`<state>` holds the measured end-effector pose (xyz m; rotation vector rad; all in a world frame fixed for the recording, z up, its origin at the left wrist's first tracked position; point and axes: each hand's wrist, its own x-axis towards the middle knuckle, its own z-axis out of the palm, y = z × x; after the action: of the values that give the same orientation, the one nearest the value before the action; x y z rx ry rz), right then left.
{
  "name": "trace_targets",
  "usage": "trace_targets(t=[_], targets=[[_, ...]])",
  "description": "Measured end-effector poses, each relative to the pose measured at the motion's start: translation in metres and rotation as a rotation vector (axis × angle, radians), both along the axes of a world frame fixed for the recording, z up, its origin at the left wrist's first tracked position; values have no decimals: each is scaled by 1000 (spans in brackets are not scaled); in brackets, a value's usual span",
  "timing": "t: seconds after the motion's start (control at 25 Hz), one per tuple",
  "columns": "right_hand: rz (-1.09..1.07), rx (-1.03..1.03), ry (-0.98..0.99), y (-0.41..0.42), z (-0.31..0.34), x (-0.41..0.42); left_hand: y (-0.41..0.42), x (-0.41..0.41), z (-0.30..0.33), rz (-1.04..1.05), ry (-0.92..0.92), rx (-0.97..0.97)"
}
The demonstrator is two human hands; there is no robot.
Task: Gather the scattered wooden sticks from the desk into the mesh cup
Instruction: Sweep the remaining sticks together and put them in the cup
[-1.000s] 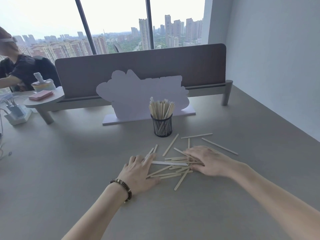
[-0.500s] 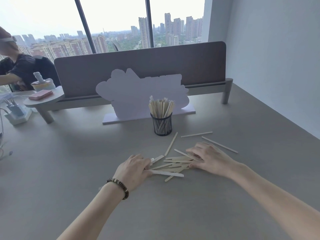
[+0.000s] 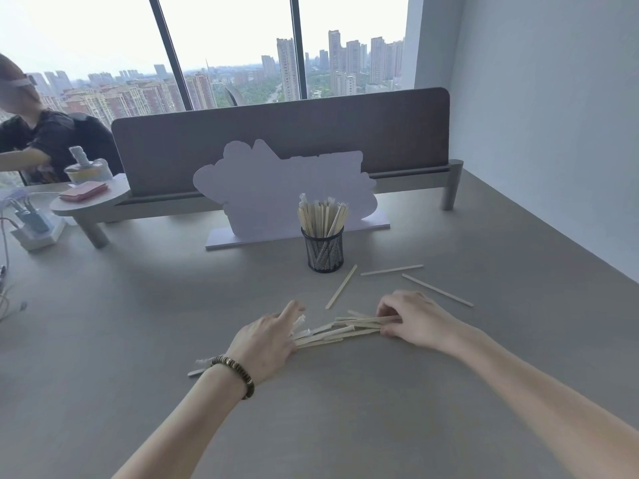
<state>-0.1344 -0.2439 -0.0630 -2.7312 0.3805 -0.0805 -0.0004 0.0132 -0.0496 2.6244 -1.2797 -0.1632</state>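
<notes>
Gathering: both hands bracket a loose bundle of wooden sticks lying on the desk, in front of the mesh cup
left hand: palm down on the left ends of the bundle, fingers curled over the stick ends, index raised a bit; looks like it grips them, a few ends poke up between the fingers
right hand: at the right ends of the bundle, fingers bent, fingertips pinching stick ends against the desk
bundle state: roughly parallel, running left-right between the two hands, fanned a little at the left, flat on the desk
mesh cup: black, upright, behind the bundle and apart from it, just in front of the white cutout; already holds a sheaf of sticks standing up
loose sticks: three lie single on the desk right of the cup, apart from the bundle; one slants down from near the cup base, one lies near level, one slants off past the right hand
stray stick: pale end showing at the left wrist, behind the bead bracelet
white cutout: stands on a flat base against the grey divider
background: another person seated far left; window with city towers
</notes>
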Motion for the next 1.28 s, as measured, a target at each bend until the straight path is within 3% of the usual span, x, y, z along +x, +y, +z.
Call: trace_targets(t=[0.2,0.56,0.84,1.28], targets=[[-50,47,24,3,0,2,1,6,-5,-43,-45,114],[-37,3,78,11,2,0,1,2,-8,-42,-50,66],[63,-221,24,19,-8,-7,-2,2,-11,-45,-89,192],[15,-336,-73,36,-24,-17,1,0,-11,-35,42,153]])
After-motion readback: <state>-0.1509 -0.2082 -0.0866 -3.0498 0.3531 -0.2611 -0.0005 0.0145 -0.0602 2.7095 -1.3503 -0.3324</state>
